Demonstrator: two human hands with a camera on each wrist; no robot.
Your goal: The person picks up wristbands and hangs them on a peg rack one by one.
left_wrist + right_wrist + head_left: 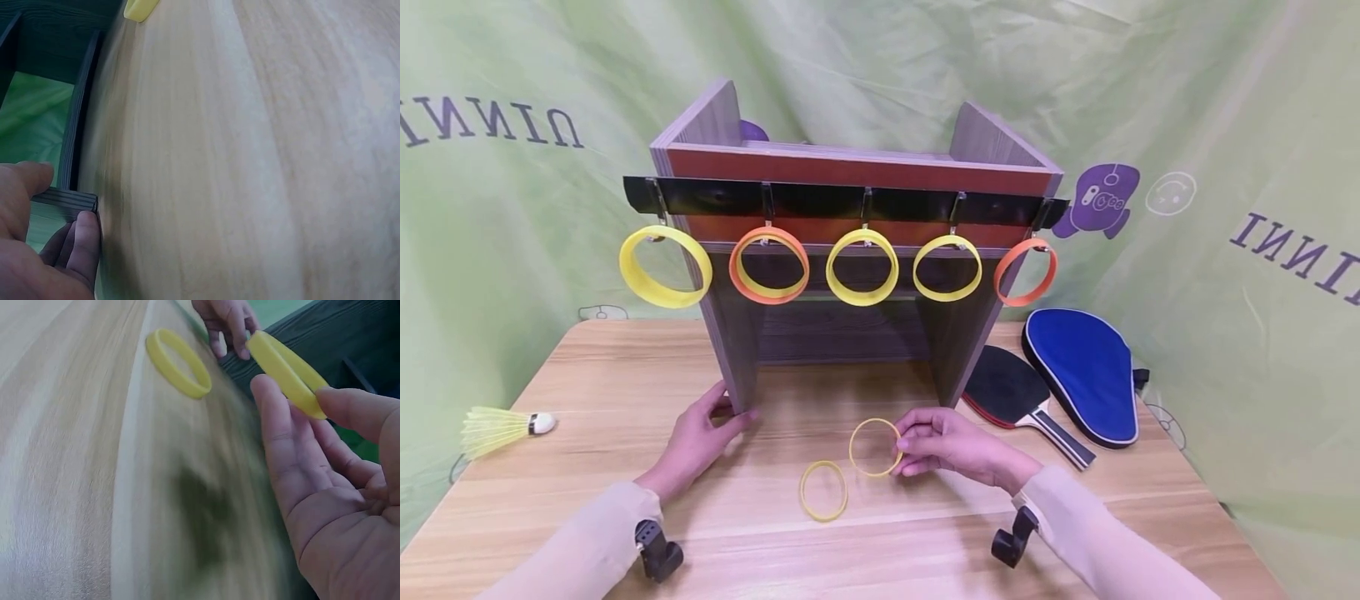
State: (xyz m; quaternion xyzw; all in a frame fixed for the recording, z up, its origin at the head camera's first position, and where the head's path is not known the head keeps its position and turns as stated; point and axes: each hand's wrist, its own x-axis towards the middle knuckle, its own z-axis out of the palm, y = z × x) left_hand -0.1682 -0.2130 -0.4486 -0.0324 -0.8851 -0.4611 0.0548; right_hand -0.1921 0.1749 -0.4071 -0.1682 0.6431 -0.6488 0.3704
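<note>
My right hand [951,450] pinches a thin yellow ring [281,372] between thumb and fingertips, just above the table before the stand's opening. A second yellow ring [825,520] lies on the table to its left. At the foot of the grey wooden stand's left side panel [730,333], my left hand [696,437] grips the front edge; thumb and fingers lie on opposite faces in the left wrist view. Across the stand's red front runs a black strip [820,202] with several metal hooks. Yellow and orange rings hang from them, among them an orange one [1028,300] at the far right.
A shuttlecock [505,429] lies at the table's left. On the right are a black table tennis bat [1007,387] and a blue bat case [1082,375]. Green printed cloth [1262,125] hangs behind and beside the wooden table [760,558].
</note>
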